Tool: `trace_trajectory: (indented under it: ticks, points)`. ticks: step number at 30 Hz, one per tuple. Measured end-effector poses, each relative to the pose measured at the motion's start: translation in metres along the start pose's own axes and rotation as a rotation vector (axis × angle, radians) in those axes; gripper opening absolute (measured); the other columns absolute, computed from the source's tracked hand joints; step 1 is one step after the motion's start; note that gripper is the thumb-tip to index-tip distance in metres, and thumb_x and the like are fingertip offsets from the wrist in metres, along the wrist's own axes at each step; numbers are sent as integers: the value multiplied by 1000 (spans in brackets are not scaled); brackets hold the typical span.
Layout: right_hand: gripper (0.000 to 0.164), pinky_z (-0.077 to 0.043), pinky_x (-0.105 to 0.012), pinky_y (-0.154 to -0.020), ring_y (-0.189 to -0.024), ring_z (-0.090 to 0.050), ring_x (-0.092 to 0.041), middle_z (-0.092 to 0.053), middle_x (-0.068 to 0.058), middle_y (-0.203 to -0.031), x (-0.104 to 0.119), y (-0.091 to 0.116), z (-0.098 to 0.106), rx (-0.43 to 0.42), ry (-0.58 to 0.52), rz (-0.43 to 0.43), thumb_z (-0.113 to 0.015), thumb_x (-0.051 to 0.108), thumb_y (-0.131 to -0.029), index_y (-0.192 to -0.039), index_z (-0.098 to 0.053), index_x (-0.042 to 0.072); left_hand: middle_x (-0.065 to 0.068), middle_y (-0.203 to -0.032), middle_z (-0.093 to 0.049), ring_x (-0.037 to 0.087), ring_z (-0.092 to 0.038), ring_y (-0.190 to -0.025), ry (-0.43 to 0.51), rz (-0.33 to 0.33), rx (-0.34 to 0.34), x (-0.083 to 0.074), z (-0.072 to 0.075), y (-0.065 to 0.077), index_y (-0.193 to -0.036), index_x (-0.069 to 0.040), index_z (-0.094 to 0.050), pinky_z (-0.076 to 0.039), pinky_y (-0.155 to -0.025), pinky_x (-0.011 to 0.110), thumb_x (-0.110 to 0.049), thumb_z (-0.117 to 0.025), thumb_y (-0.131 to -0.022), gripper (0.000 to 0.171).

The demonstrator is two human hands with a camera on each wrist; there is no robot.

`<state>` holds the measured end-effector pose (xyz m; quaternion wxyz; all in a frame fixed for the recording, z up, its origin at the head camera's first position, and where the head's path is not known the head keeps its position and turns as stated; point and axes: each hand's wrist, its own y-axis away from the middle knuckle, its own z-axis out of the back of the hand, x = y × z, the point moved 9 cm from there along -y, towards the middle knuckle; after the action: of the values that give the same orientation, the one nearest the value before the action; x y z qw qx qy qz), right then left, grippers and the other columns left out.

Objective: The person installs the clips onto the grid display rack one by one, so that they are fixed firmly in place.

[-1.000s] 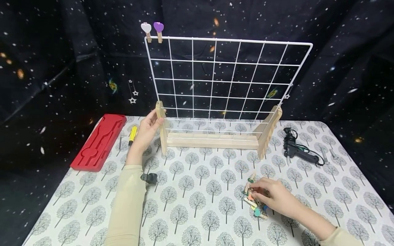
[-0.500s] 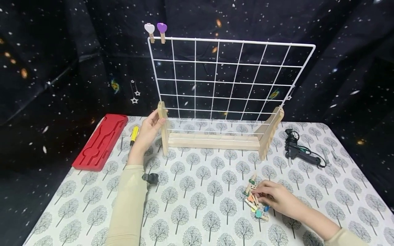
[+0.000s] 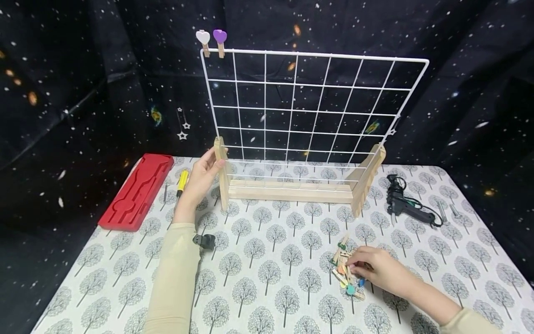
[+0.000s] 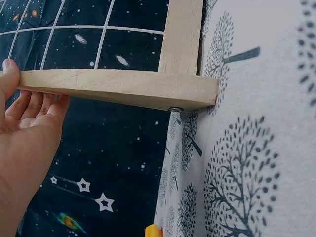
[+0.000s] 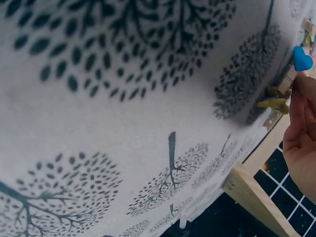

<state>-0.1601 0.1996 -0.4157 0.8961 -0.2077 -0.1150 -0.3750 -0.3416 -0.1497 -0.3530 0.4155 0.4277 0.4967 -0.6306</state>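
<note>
My left hand [image 3: 203, 174] grips the upright left wooden side post [image 3: 222, 176] of a stand, its thumb on one face and its fingers on the other in the left wrist view. A white wire grid [image 3: 288, 110] rises from the stand. A white heart clothespin [image 3: 203, 41] and a purple heart clothespin [image 3: 219, 41] are clipped at its top left corner. My right hand [image 3: 377, 269] is low over a small pile of wooden clothespins [image 3: 343, 273], pinching one by the fingertips, where a bit of pink shows. A blue heart [image 5: 302, 59] is beside those fingers.
A red moulded tray [image 3: 135, 195] lies at the table's left, with a yellow-handled screwdriver [image 3: 181, 181] between it and my left arm. On the right is a black glue gun [image 3: 406, 206] with coiled cord, next to clear glue sticks [image 3: 442, 211]. A dark starry cloth hangs behind.
The head view has shifted slightly. My right fingertips have worked within the clothespin pile, and a bit of pink now shows at them. My left hand keeps its grip on the post.
</note>
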Motion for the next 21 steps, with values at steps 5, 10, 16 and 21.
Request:
trace_trajectory:
  ticks: [5,10,16,21]
  points:
    - [17,-47,-11,-63,-69,-53,4,-57,16,-79,2,0,10,-23,-19,-15,-70,12,-69,-79,-61,23,7,-133,-40,13,-29,-127,-4,1,-4,0,0,0,-134,-14,-34,-23,-106,32,-19,-50,-88,49]
    - [16,-50,-19,-71,-80,-54,-1,-57,13,-88,5,-3,21,-33,-4,-32,-69,17,-70,-79,-62,28,7,-134,-40,12,-28,-127,2,4,-4,0,0,0,-135,-14,-31,-22,-106,31,-20,-50,-88,51]
    - [20,-49,-19,-61,-76,-55,-2,-60,9,-88,16,-25,36,-84,-53,5,-67,10,-72,-82,-60,26,8,-135,-38,13,-26,-128,4,12,3,1,0,1,-135,-13,-30,-21,-107,32,-21,-49,-88,52]
    - [15,-45,-14,-55,-66,-51,2,-60,11,-80,19,-60,45,-123,-74,-37,-64,10,-75,-89,-61,14,10,-136,-36,14,-25,-129,10,3,3,-1,-1,0,-135,-11,-30,-20,-107,32,-19,-49,-88,51]
